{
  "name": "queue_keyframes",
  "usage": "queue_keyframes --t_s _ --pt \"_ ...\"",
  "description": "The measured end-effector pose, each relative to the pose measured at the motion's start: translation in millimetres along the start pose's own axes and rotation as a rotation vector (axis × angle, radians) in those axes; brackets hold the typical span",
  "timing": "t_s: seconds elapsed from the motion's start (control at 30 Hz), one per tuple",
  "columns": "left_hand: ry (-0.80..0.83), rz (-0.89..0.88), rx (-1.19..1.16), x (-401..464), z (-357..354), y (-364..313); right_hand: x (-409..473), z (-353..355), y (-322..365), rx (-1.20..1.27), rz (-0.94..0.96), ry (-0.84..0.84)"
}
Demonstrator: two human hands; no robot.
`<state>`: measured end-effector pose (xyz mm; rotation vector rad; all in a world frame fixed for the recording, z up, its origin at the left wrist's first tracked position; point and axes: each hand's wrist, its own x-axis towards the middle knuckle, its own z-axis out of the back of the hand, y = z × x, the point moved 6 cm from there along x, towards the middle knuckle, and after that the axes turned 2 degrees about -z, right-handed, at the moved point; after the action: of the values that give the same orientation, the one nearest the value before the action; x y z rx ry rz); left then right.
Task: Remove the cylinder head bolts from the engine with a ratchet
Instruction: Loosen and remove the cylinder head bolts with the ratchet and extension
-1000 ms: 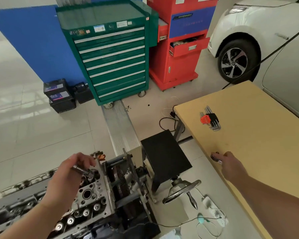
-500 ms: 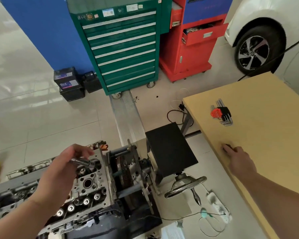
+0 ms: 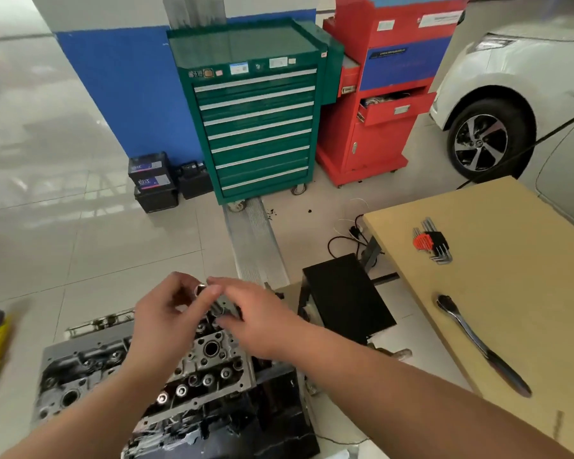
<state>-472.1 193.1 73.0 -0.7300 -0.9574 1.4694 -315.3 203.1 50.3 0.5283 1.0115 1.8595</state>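
Shiny ratchet [image 3: 481,344] flat on the table at three o'clock; grey engine [image 3: 193,369] low at six.

Right hand leaves the bench
The right hand [image 3: 262,323] now meets the left hand [image 3: 166,313] over the engine [image 3: 209,366], pinching a small metal piece [image 3: 201,289]; the ratchet [image 3: 478,339] lies released on the bench [image 3: 527,293].

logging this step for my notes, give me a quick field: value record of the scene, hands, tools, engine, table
left hand: over the engine, fingers curled round a small metal piece
right hand: pinching the same metal piece from the other side
metal piece: small and shiny, exact type unclear
engine: cylinder head facing up, below both hands
ratchet: lying on the wooden table, untouched
hex key set: on the table, farther from the person than the ratchet
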Motion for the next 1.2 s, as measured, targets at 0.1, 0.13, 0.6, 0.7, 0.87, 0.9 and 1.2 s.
queue_keyframes --t_s 0.1,0.13,0.6,0.7,0.87,0.9,1.2 --pt "0.068 -0.104 0.193 14 15 -12 31 -17 12 0.114 -0.096 0.019" --pt "0.102 -0.129 0.251 20 19 -16 37 -17 10 0.096 -0.106 -0.011" --pt "0.339 -0.533 0.358 30 10 -36 31 14 20 -0.05 -0.155 -0.081" --pt "0.435 -0.437 0.222 37 10 -23 27 25 31 -0.218 -0.083 -0.066" --pt "0.563 -0.044 -0.229 20 -5 31 18 20 64 -0.764 0.268 0.051" --pt "0.561 -0.035 -0.195 13 -12 40 18 19 68 -0.833 0.324 0.099" --pt "0.367 0.006 0.064 9 -78 31 33 18 94 -1.238 0.157 0.201"
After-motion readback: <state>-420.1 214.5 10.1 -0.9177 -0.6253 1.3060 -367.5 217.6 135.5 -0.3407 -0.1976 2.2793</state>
